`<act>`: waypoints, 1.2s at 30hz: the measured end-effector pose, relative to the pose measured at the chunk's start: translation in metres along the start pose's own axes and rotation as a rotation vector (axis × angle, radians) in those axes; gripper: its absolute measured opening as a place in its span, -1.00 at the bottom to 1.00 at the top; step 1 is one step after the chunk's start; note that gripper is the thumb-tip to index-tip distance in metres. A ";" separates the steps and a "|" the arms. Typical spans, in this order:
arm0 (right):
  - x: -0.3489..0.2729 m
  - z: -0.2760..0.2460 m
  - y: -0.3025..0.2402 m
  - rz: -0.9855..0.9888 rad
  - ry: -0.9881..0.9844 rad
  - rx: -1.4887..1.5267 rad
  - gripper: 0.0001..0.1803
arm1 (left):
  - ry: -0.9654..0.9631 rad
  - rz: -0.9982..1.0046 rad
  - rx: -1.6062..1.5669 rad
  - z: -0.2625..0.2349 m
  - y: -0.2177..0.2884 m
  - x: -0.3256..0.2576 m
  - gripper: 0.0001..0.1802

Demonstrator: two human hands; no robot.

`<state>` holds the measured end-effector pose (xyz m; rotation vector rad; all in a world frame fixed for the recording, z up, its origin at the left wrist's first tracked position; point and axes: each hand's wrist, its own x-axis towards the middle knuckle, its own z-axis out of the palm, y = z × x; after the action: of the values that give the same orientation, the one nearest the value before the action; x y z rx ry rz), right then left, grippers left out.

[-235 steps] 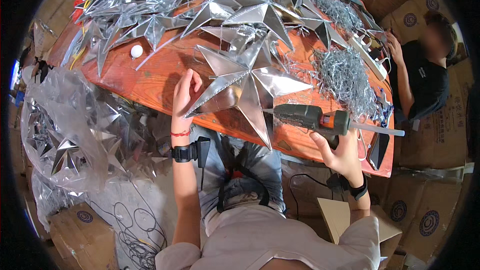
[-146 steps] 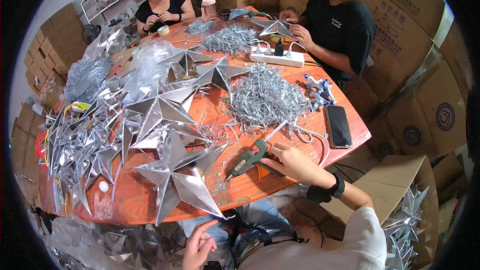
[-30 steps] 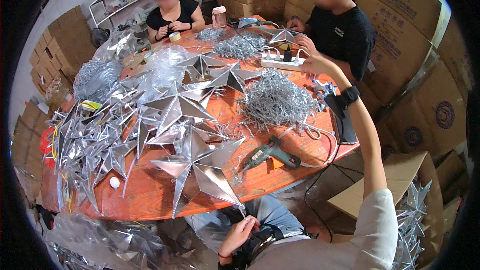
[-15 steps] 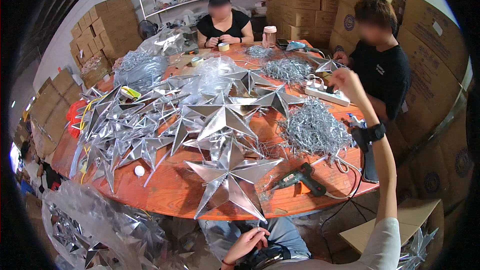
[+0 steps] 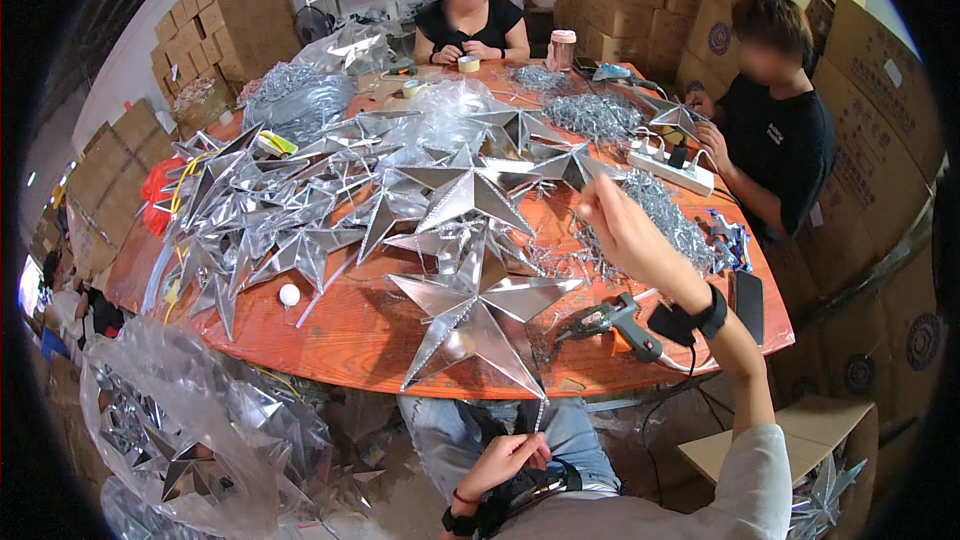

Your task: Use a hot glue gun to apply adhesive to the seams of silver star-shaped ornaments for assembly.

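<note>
A large silver five-pointed star [image 5: 480,302] lies at the table's near edge, one point jutting over it. From that point a thin silver strip [image 5: 541,414] runs down to my left hand [image 5: 508,462], whose fingers pinch it above my lap. My right hand [image 5: 625,232] is raised over the table, beside the tangled silver tinsel strands [image 5: 662,208]. Its fingers are curled together; what they hold, if anything, is too small to make out. Nearer me, below my right forearm, lies a glue gun [image 5: 615,325]. Many other silver stars [image 5: 300,252] are heaped left and beyond.
A power strip [image 5: 672,174] and a dark phone [image 5: 747,308] lie on the right. A white ball [image 5: 289,295] rests near the left front edge. Two co-workers sit at the far and right sides. A clear plastic bag [image 5: 190,430] of stars stands lower left.
My right hand has come left and nearer, from above the power strip to beside the tinsel. My left hand keeps its pinch on the strip. The whole view has shifted slightly.
</note>
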<state>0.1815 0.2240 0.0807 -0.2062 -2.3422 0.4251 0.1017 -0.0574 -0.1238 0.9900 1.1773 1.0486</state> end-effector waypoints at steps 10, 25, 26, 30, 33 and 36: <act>-0.073 -0.054 -0.084 0.410 -0.286 0.092 -0.92 | -0.004 0.057 0.043 -0.002 0.005 -0.003 -0.62; -0.124 0.006 -0.089 0.222 -0.437 0.379 -0.81 | -0.198 0.129 0.051 0.022 0.054 -0.009 -0.62; -0.122 0.006 -0.089 0.232 -0.409 0.382 -0.82 | -0.187 0.103 0.070 0.021 0.058 -0.009 -0.62; -0.125 0.002 -0.089 0.224 -0.320 0.373 -0.87 | -0.167 0.115 0.026 0.023 0.052 -0.003 -0.59; -0.136 0.001 -0.087 0.169 -0.266 0.394 -0.79 | -0.082 0.106 -0.022 0.032 0.049 -0.003 -0.61; -0.143 -0.008 -0.083 0.206 -0.342 0.343 -0.80 | -0.175 0.116 -0.036 0.044 0.058 -0.001 -0.57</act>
<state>0.2876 0.1101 0.0238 -0.2236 -2.5372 1.0228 0.1393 -0.0471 -0.0622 1.1092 0.9648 1.0476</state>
